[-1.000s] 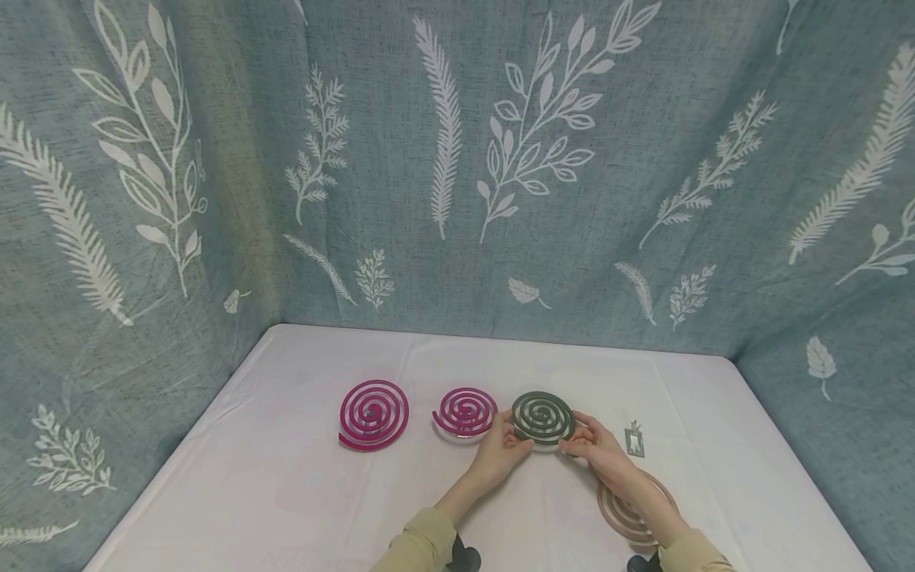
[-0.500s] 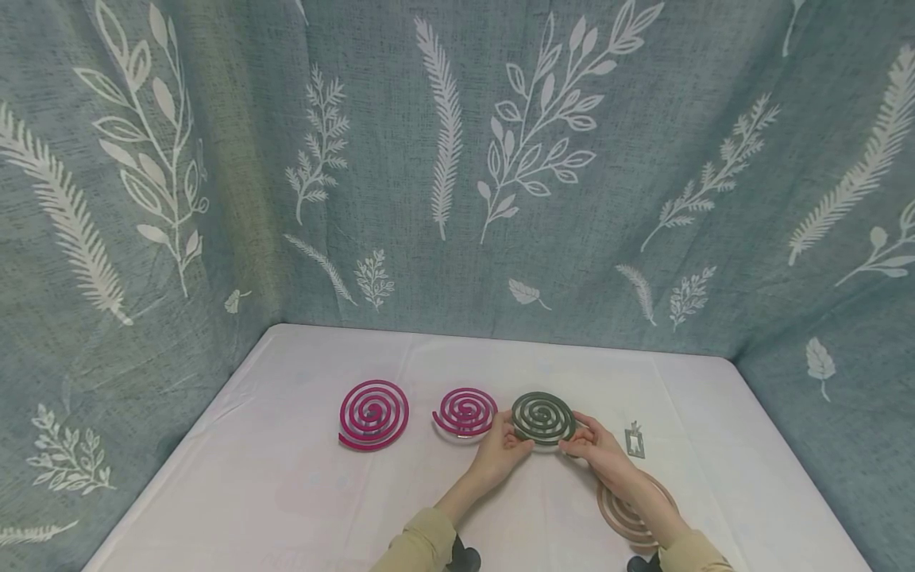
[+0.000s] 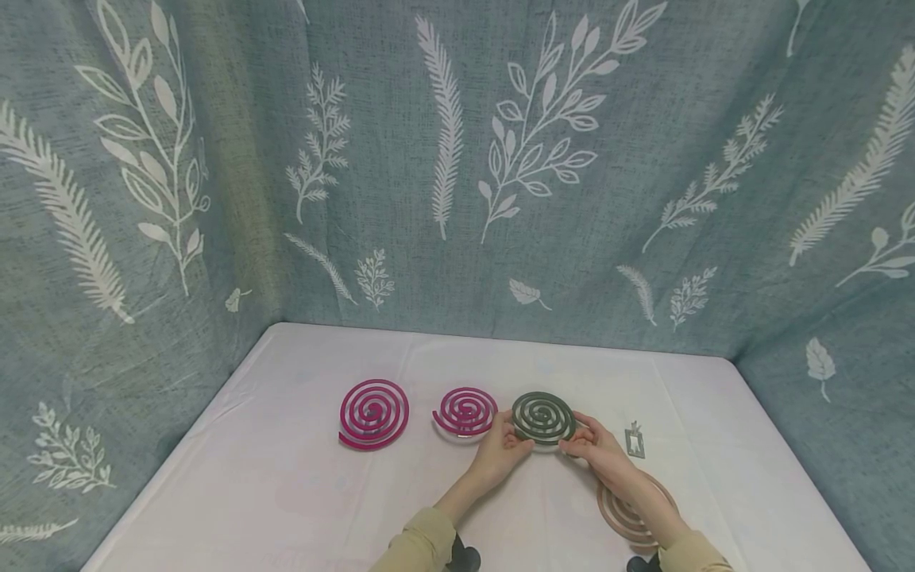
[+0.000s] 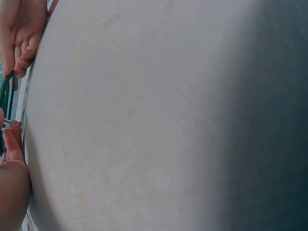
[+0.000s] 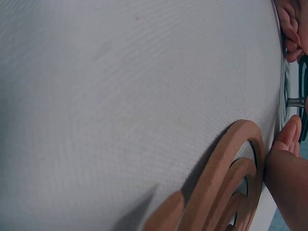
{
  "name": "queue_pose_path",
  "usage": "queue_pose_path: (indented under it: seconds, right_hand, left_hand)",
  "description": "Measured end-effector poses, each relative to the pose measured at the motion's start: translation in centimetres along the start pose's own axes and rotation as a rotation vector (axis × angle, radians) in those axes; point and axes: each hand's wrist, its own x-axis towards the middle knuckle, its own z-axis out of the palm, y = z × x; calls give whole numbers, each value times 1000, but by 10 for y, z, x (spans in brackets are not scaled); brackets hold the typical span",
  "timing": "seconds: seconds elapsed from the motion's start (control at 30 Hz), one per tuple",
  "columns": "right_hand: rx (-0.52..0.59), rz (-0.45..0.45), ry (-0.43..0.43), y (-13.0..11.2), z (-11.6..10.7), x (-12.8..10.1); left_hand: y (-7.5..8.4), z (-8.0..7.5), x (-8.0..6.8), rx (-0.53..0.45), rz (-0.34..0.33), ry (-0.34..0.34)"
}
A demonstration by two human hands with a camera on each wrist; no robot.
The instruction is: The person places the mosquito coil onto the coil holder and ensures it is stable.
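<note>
Head cam high and wide; both wrist cams skim the tabletop.
Head view looks forward-down over the white cloth-covered table (image 3: 300,477). Wrist views sit very near the cloth, sideways; all three share the dark green spiral coil (image 3: 543,416) at the fingertips.

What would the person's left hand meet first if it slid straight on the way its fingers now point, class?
The left hand points up-right and already touches the dark green coil, so that comes first. Beyond it lies bare white table, then the leaf-print cloth wall. Depth is hard to judge here.

Small pink coil (image 3: 465,411) crowds left; clip (image 3: 634,440) right.
</note>
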Motion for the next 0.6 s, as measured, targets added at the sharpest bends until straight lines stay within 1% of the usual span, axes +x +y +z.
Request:
queue_pose_path:
  seconds: [0.27, 0.37, 0.4, 0.5, 0.6]
  right_hand:
    - [9, 1, 8, 2, 1, 0]
    - [16, -2, 6, 3, 2, -1]
    - [19, -2, 5, 3, 2, -1]
    - [21, -4, 3, 3, 3, -2]
    - [22, -6, 3, 2, 3, -3]
  left_hand:
    - [-4, 0, 0, -4, -2, 3]
    - [-5, -1, -1, -16, 36, -1]
    - [-6, -2, -2, -12, 76, 0]
    - [-7, -3, -3, -22, 106, -4]
    - [-6, -3, -3, -18, 82, -4]
